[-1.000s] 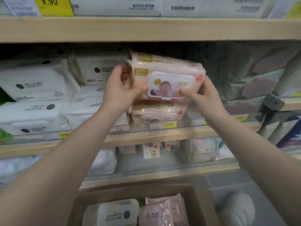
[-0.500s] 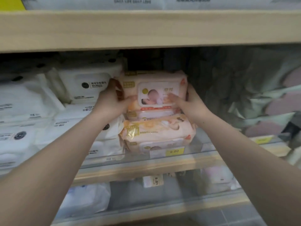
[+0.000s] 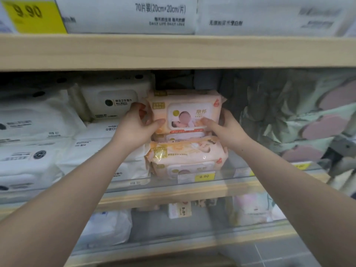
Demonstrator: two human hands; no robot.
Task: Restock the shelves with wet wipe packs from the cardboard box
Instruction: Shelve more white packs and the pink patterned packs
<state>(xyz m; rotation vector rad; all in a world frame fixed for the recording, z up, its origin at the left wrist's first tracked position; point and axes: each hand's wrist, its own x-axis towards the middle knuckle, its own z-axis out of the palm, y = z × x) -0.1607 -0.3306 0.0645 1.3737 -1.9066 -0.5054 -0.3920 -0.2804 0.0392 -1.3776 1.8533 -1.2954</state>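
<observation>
pink pack atop pink stack on middle shelf | long axis left-right | left hand, right hand grip its two ends, equally near | next: let go, likely

The top pack sits on a stack of packs in the middle of the middle shelf. The left hand is on the left end of the top pack and the right hand is on its right end — thumbs in front, fingers behind. Just left of the stack lie more packs, piled up on the same shelf. To the right of the stack sit soft bags. A price tag is in front of the stack, at the shelf edge. Above is the top shelf with big packs on it. Below is a lower shelf — a bag lies on it at the left.
</observation>
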